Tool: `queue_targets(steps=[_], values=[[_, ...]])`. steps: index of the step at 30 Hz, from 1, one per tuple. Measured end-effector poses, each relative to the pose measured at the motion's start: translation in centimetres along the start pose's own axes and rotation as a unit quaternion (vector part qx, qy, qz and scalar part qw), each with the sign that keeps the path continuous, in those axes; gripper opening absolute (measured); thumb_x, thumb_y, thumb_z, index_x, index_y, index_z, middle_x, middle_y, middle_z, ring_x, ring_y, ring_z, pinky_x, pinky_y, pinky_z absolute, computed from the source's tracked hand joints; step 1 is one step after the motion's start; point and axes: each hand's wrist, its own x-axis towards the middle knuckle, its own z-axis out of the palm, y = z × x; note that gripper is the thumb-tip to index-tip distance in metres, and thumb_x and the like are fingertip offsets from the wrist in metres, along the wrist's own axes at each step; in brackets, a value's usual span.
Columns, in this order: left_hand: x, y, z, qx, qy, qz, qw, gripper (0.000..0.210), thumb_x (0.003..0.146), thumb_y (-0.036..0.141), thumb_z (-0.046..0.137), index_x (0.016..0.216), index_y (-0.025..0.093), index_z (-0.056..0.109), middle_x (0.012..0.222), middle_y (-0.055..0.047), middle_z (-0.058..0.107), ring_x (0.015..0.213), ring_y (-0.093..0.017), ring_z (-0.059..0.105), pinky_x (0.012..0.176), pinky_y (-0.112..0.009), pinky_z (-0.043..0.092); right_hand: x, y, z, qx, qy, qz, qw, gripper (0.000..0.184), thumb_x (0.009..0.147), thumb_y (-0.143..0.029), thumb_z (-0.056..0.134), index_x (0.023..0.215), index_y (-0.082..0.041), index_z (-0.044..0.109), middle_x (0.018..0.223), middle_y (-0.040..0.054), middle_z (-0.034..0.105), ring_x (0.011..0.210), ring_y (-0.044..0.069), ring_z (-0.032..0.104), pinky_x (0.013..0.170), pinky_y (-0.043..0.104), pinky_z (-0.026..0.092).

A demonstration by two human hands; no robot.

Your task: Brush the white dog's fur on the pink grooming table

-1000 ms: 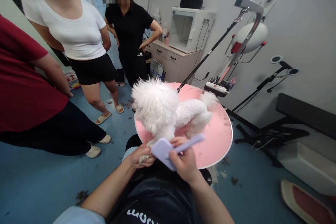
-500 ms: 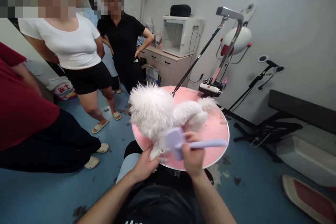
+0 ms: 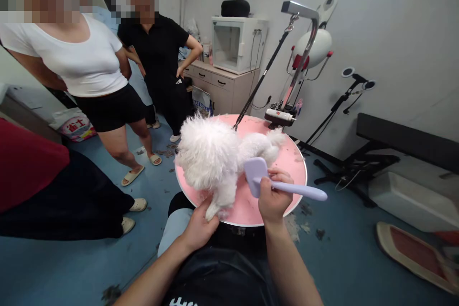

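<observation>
One white, curly-coated dog (image 3: 210, 153), head view, is on a round pink grooming table (image 3: 244, 211) with a white rim, directly before the wearer. Its rounded head is toward the left and its tail toward the far right side of the tabletop. The wearer's left hand (image 3: 201, 227) pinches a forepaw (image 3: 212, 211) between thumb and fingers at the near edge of the table. The right hand (image 3: 275, 197) is closed around the neck of a lilac grooming brush (image 3: 304, 191), its thumb laid along the plastic; the handle points right. The brush's flat head is turned toward the dog's side, just beside the foreleg; whether it touches the coat cannot be told. A black strap (image 3: 261, 79) slopes from a bent metal grooming arm (image 3: 311, 40) down to behind the dog's head. Beside the arm's post, a white clipper (image 3: 282, 114) lies on a small holder. To the left stand a person in a white top (image 3: 86, 60), another in a black top (image 3: 161, 48) and a third in a red top (image 3: 30, 167). Tufts of hair (image 3: 293, 227) lie scattered on the blue floor (image 3: 333, 267).
</observation>
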Motion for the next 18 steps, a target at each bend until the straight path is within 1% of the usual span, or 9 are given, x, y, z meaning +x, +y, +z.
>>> queue_targets(steps=[3,4,7,8,11,13,15,17,18], values=[[-0.1,-0.1,0.0,-0.007,-0.004,0.020,1.000,0.049,0.074,0.016,0.053,0.123,0.015,0.056,0.107,-0.006,0.068,0.095,-0.023,0.064,0.083,-0.033,0.053,-0.2,-0.1,0.0,0.019,-0.161,0.045,0.986,0.007,0.077,-0.020,0.058,0.083,-0.022,0.054,0.085,0.0032,0.063,0.075,0.019,0.062,0.067,0.034,0.052],[-0.2,-0.2,0.1,-0.007,0.002,0.027,1.000,0.049,0.074,0.015,0.052,0.124,0.016,0.055,0.109,-0.007,0.067,0.097,-0.023,0.064,0.084,-0.034,0.052,-0.2,-0.1,-0.1,0.008,-0.172,0.050,0.984,0.006,0.077,-0.020,0.058,0.082,-0.021,0.055,0.084,0.0033,0.063,0.075,0.019,0.062,0.067,0.034,0.052],[-0.4,-0.7,0.4,-0.002,0.016,0.035,0.999,0.053,0.076,0.016,0.054,0.128,0.017,0.051,0.107,-0.006,0.068,0.093,-0.022,0.065,0.081,-0.034,0.053,-0.3,-0.2,-0.2,-0.016,-0.032,0.012,0.999,0.009,0.076,-0.020,0.060,0.081,-0.022,0.052,0.086,0.0033,0.062,0.085,0.021,0.062,0.077,0.040,0.052],[-0.5,-0.9,0.6,0.001,0.023,0.037,0.999,0.052,0.077,0.018,0.055,0.128,0.017,0.051,0.104,-0.007,0.069,0.090,-0.021,0.065,0.078,-0.033,0.054,-0.3,-0.2,-0.2,-0.008,-0.039,0.012,0.999,0.010,0.076,-0.021,0.060,0.082,-0.022,0.052,0.087,0.0035,0.062,0.087,0.022,0.062,0.079,0.040,0.052],[-1.6,-1.8,1.4,0.025,0.082,0.066,0.994,0.046,0.079,0.022,0.057,0.124,0.015,0.052,0.097,-0.008,0.068,0.086,-0.020,0.065,0.072,-0.030,0.053,-0.5,-0.3,-0.1,0.017,-0.188,0.067,0.980,0.005,0.079,-0.022,0.057,0.083,-0.022,0.054,0.083,0.0035,0.063,0.073,0.018,0.063,0.067,0.034,0.054],[-2.7,-2.4,1.8,0.048,0.109,0.133,0.984,0.033,0.081,0.019,0.056,0.113,0.016,0.057,0.084,-0.005,0.067,0.075,-0.016,0.063,0.065,-0.026,0.051,-0.7,-0.3,0.1,-0.012,-0.164,0.074,0.984,0.004,0.079,-0.022,0.057,0.081,-0.021,0.055,0.082,0.0037,0.063,0.074,0.019,0.063,0.069,0.034,0.053],[-3.6,-3.0,2.0,0.065,0.081,0.226,0.969,0.020,0.082,0.013,0.052,0.099,0.017,0.062,0.067,-0.001,0.060,0.060,-0.012,0.057,0.056,-0.022,0.046,-1.0,-0.3,0.2,-0.039,-0.101,0.051,0.993,0.007,0.077,-0.022,0.060,0.079,-0.021,0.054,0.085,0.0044,0.063,0.083,0.021,0.063,0.077,0.037,0.052],[-3.7,-3.6,1.7,0.070,0.065,0.284,0.954,0.017,0.083,0.011,0.049,0.089,0.018,0.064,0.060,0.001,0.055,0.054,-0.011,0.052,0.053,-0.021,0.043,-1.1,-0.1,0.1,-0.042,-0.149,0.062,0.986,0.008,0.076,-0.024,0.063,0.080,-0.021,0.056,0.086,0.0050,0.064,0.083,0.021,0.064,0.077,0.036,0.053],[-3.1,-3.8,1.5,0.070,0.081,0.282,0.953,0.017,0.084,0.012,0.049,0.088,0.018,0.064,0.063,0.000,0.057,0.058,-0.012,0.054,0.055,-0.022,0.044,-0.9,0.2,-0.1,-0.041,-0.173,0.085,0.980,0.008,0.077,-0.025,0.062,0.080,-0.020,0.057,0.085,0.0049,0.065,0.078,0.020,0.064,0.072,0.034,0.053]])
